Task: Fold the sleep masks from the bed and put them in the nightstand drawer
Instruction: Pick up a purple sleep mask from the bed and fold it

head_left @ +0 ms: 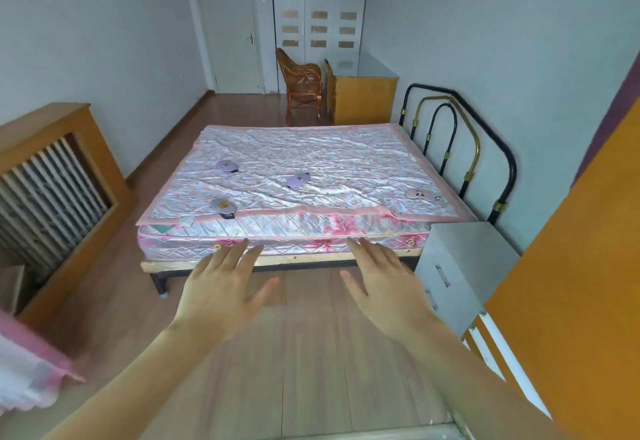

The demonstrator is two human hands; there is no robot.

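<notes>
Both hands are spread flat and hold nothing, the left hand [221,287] and right hand [388,284] hovering short of the bed [277,242]. Four sleep masks [298,180] lie scattered well apart on the quilt [329,152], so one (likely the pale one [419,194] near the headboard) could be overlooked. The nightstand [464,266] drawers look shut; folded masks may spring open while a hand frees the drawer.

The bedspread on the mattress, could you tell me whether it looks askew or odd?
Yes. The bedspread is rumpled and lies crooked, its near-left corner overhanging the mattress while pink mattress shows along the near edge. Four sleep masks lie scattered on it, unfolded.
</notes>
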